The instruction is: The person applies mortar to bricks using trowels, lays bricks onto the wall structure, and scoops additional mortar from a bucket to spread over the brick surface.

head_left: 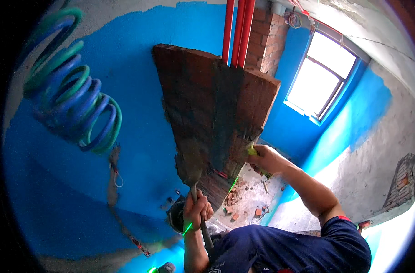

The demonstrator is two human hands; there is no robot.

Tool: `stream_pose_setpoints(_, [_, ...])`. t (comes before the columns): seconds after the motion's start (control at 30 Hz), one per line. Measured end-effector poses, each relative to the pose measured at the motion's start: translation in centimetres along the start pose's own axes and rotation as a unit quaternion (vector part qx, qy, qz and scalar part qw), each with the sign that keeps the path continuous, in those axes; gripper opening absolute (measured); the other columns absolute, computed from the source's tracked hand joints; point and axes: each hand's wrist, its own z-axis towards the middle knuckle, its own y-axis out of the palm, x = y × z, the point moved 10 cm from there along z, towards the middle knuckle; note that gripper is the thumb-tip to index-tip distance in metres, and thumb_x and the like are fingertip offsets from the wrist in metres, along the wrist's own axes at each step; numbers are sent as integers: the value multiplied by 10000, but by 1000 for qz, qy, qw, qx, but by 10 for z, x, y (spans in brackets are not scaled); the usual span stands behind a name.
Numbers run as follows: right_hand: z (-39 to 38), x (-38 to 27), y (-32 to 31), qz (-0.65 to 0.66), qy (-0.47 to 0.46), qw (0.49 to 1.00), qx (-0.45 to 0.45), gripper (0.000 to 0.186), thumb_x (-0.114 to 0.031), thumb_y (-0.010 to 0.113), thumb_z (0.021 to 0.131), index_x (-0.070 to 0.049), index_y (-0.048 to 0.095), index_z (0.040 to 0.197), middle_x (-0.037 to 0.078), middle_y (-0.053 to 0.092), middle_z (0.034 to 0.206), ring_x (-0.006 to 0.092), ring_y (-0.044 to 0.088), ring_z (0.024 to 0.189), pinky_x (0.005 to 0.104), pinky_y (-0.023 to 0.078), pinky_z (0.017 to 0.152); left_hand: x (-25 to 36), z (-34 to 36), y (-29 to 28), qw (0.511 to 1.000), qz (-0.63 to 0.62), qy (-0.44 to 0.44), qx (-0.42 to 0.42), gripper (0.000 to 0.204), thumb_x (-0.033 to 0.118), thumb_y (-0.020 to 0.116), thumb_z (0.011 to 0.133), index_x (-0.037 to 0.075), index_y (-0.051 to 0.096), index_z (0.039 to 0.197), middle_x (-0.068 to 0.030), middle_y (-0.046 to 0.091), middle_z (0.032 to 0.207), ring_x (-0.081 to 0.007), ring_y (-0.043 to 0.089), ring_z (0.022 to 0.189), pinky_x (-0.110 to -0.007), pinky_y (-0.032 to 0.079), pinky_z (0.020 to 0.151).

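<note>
My left hand [197,209] is closed around the handle of a long-handled tool [193,192]. The handle slants down past my wrist, and its dark, mortar-coloured head blends with the brickwork, so its kind is unclear. My right hand [265,160] is closed on a small yellow-green thing [251,150], mostly hidden by the fingers, at the right edge of the brickwork. In front of me stands a narrow brick wall [198,86] with a broad grey mortar strip down its middle. Three red pipes [238,34] rise from its top.
A black bucket [174,217] stands left of the wall's foot. Broken bricks [235,217] and rubble lie on the floor to the right. Coiled blue and green hose [87,104] hangs at left. A window [323,68] is at the far right. Green laser light crosses my left wrist.
</note>
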Motion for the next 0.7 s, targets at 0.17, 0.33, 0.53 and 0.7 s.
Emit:
stream_pose_setpoints(0.17, [-13,-21,-21,23,-2,1000,1,213,-205,602,911,2,555,922,22,558,684,95,538,549,260,448,498,-1,1,2,1000,6,-7,23,147,39,503,906,118,380,927,33,329,519,-73,310,384,-237,322,388])
stream_pose_setpoints(0.33, [-41,-54,-27,8,-20,998,61,196,-192,622,897,-22,529,931,23,561,709,95,541,556,253,444,499,-2,-2,-4,1000,13,2,14,136,52,499,911,117,386,952,38,336,536,-66,311,394,-232,333,395])
stream_pose_setpoints(0.53, [-88,-25,5,99,-190,975,58,263,-209,639,847,-35,527,1011,70,592,747,164,574,652,328,478,606,9,5,13,991,121,9,53,97,95,490,938,117,400,967,34,356,571,-53,324,414,-222,334,403])
stream_pose_setpoints(0.7, [-122,3,22,36,-124,989,72,136,-124,646,787,-31,547,794,31,551,666,128,524,598,301,431,545,24,3,16,979,186,36,77,84,99,482,947,117,403,924,21,380,582,-52,348,426,-228,349,407])
